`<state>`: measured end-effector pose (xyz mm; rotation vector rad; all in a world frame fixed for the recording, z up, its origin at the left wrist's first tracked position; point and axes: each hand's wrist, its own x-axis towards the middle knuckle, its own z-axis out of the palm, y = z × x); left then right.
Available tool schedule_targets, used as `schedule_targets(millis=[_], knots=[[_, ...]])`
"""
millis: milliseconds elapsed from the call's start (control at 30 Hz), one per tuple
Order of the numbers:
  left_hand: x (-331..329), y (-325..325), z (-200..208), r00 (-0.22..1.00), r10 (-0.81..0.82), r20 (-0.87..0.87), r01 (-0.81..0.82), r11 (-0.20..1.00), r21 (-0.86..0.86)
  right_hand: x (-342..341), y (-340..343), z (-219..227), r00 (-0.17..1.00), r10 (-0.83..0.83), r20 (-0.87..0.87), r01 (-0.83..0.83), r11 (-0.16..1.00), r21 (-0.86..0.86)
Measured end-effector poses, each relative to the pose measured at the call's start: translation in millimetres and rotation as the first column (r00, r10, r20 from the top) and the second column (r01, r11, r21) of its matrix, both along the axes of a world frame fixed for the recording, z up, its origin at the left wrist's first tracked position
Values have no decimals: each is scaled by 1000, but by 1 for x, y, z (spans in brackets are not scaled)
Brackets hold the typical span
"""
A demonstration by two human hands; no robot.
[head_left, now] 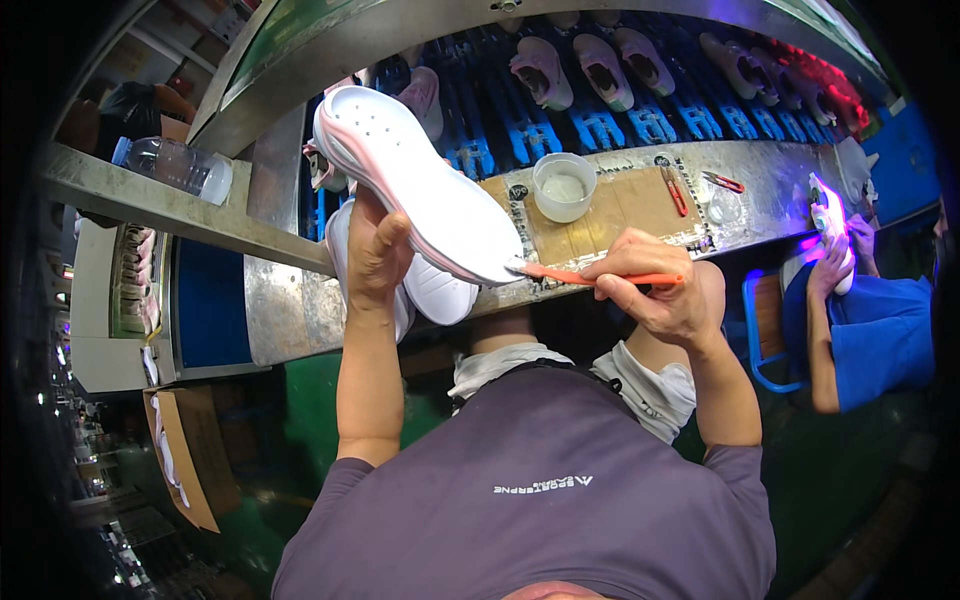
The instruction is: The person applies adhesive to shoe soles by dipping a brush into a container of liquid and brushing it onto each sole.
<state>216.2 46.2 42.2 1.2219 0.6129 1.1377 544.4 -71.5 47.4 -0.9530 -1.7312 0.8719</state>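
Note:
A white shoe sole (420,185) with a pink layer along its side is tilted up over the bench. My left hand (380,250) is closed round its left side, with the inner face turned toward me and small holes at the upper end. In my right hand (650,285) is a small brush (556,272) with an orange handle, gripped between thumb and fingers. Its tip touches the rim at the sole's lower right end. More white soles (442,293) lie beneath my left hand at the bench edge. Beyond the brush stands a translucent plastic tub (564,188) with whitish contents.
Cardboard (625,215) covers part of the metal bench (285,300); red-handled thread snips (674,190) and a second pair (724,182) lie there. Behind, pink shoes (541,75) sit on blue racks (530,135). A bottle (178,168) lies left. A co-worker in blue (880,340) holds a lit shoe.

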Motion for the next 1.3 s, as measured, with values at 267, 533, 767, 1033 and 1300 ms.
schedule_targets(millis=[267,533,767,1033,1300], knots=[[16,-15,-11,996,42,-79,-32,992,119,-38,-14,-1,906,-202,-372,33,910,-413],[20,-34,-47,989,6,-151,0,999,40,-57,22,-15,772,-173,-611,-40,947,-319],[35,-66,-56,855,-264,447,480,730,-486,-7,10,-44,608,-399,-686,262,917,-300],[64,25,38,659,-519,544,736,593,-326,52,-21,-60,417,-440,-795,398,875,-275],[85,165,163,857,156,491,-30,967,-254,34,-26,-59,556,-416,-720,338,904,-261]])
